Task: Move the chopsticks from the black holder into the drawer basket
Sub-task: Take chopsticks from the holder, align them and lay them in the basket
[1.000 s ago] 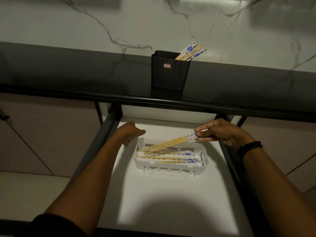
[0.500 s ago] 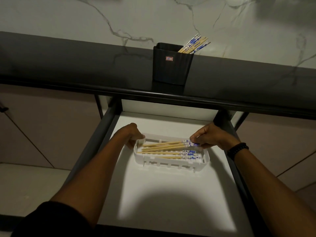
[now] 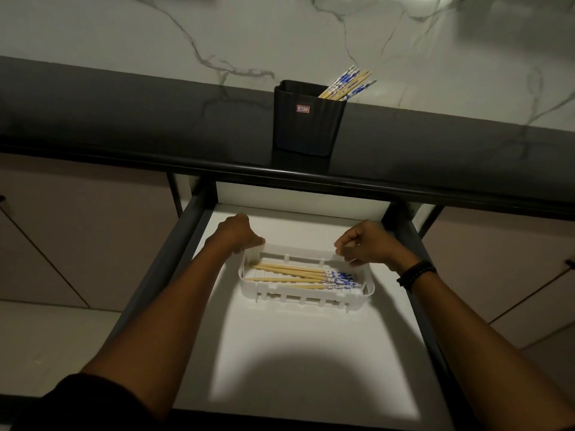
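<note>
A person leans over an open drawer below a dark table, both hands at the far corners of a white basket lying on the drawer floor. Several chopsticks lie flat in the basket, bare wooden tips to the left and blue-patterned ends to the right. More chopsticks stand in the black holder on the table, leaning to its right rim, so the job looks only partly done.

The left hand rests curled at the basket's far left corner, its fingers bent over or just beside the rim; whether they grip it cannot be told. The right hand sits at the far right corner, its fingers drawn in loosely and holding no chopstick. A dark band circles the right wrist.

The step in hand appears to be the release of a laid bundle and the reach back up for another. To do it well, the left hand should brace the light basket so it does not slide on the smooth drawer floor. The right hand should lift clear without catching the patterned ends. It should then take the leaning sticks near their tops as one group and bring them down level, patterned ends to the right like the rest.
</note>
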